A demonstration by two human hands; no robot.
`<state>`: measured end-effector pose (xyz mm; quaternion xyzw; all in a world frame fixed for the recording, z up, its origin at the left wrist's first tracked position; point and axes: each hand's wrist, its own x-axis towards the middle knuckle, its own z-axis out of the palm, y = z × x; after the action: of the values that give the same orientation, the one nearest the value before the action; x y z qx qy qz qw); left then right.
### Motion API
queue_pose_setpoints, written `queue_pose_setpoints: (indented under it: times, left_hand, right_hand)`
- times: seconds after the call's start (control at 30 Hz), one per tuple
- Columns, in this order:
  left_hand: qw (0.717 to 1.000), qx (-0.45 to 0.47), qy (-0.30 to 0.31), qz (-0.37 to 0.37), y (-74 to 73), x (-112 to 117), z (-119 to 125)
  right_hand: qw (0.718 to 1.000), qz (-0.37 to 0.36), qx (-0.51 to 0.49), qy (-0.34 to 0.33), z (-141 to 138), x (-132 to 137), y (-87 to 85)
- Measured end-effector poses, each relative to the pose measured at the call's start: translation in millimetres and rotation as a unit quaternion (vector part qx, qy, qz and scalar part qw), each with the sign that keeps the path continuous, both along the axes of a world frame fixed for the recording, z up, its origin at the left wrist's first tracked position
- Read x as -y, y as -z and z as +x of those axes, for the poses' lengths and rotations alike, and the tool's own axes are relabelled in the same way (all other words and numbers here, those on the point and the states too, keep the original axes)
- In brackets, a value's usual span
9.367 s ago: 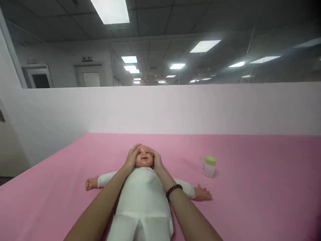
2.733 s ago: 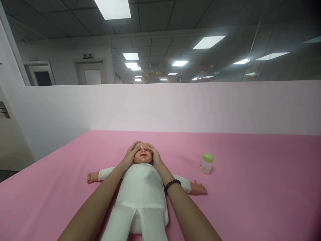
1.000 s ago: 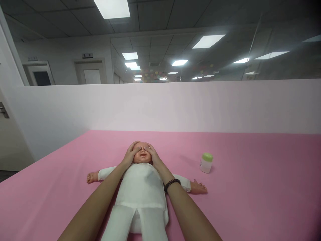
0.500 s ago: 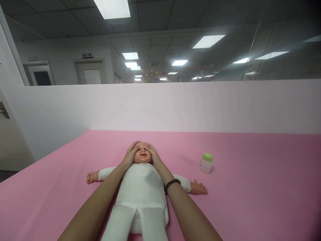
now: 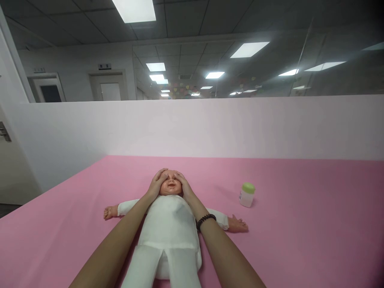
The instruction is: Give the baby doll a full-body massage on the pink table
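A baby doll (image 5: 169, 224) in white cloth lies on its back on the pink surface, arms spread and head away from me. My left hand (image 5: 156, 185) cups the left side of its head, thumb on the brow. On the other side my right hand (image 5: 186, 187) holds the head the same way, its thumb over the forehead near the eye. The doll's nose and mouth show between my palms. Parts of its forehead and the sides of its head are hidden by my hands. A dark coiled band (image 5: 205, 220) circles my right wrist.
To the right of the doll a small clear jar (image 5: 247, 198) with a green lid stands on the pink covering (image 5: 300, 224). A low white wall (image 5: 210, 128) borders the far side, with glass above it. A door with a handle (image 5: 4, 132) is at the left.
My thumbs have shifted slightly up and outward on the doll's brow, so more of its eyes shows. The doll and the jar stay in place.
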<state>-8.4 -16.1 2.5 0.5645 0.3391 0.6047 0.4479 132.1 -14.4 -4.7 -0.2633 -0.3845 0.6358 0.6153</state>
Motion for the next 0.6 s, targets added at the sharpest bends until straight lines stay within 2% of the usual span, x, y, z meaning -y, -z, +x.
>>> queue_pose_setpoints:
  times: [0.6]
  left_hand:
    - [1.0,0.005,-0.009,-0.01,-2.3,0.0,-0.4]
  right_hand:
    - [0.999,0.01,0.03,0.0,1.9,0.1,1.7]
